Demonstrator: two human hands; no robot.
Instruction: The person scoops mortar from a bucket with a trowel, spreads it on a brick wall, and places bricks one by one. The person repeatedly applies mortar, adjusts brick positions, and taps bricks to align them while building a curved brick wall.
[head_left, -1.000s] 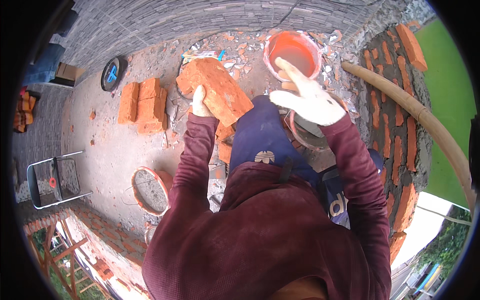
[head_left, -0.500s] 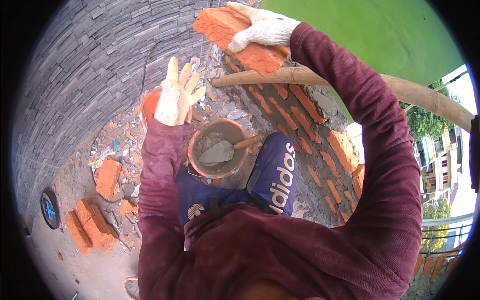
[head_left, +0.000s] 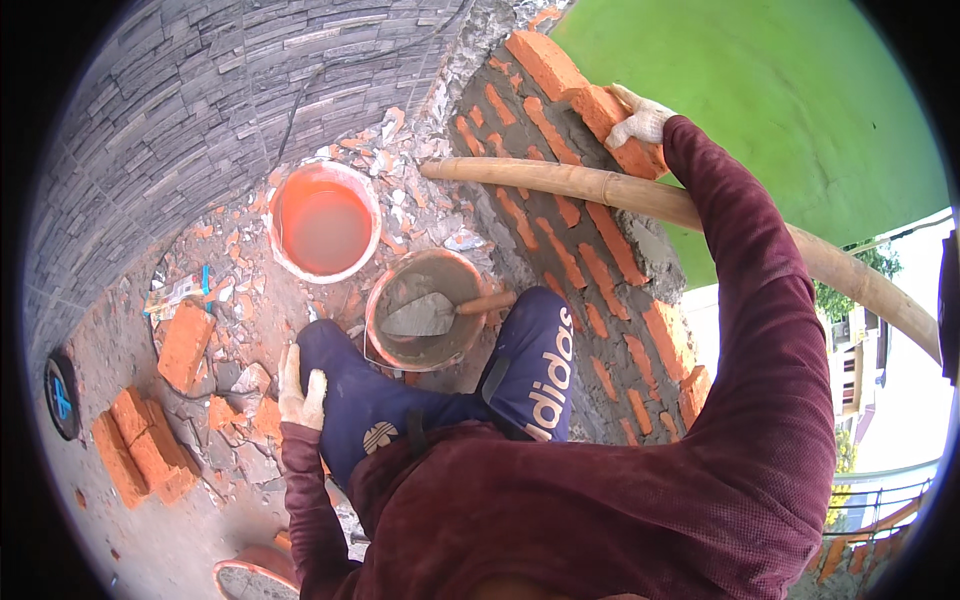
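Note:
My right hand (head_left: 642, 117), in a white glove, grips an orange brick (head_left: 612, 130) at the top of the brick wall (head_left: 560, 235). This brick's far end meets another brick (head_left: 545, 65) lying along the wall top. Beside my left knee is my gloved left hand (head_left: 302, 392), its fingers extended and nothing in it. Between my knees stands a bucket of grey mortar (head_left: 425, 275), and a trowel (head_left: 420, 316) with a wooden handle lies in it.
A bamboo pole (head_left: 560, 178) crosses the wall under my right arm. An orange bucket of cloudy liquid (head_left: 325, 222) stands by the grey stone-clad wall (head_left: 200, 110). Loose bricks (head_left: 148, 448), rubble (head_left: 240, 290) and another bucket (head_left: 255, 578) lie to the left.
My right hand has brought the brick from the air down onto the wall top, farther right. My left hand has dropped back from above the buckets to beside my knee.

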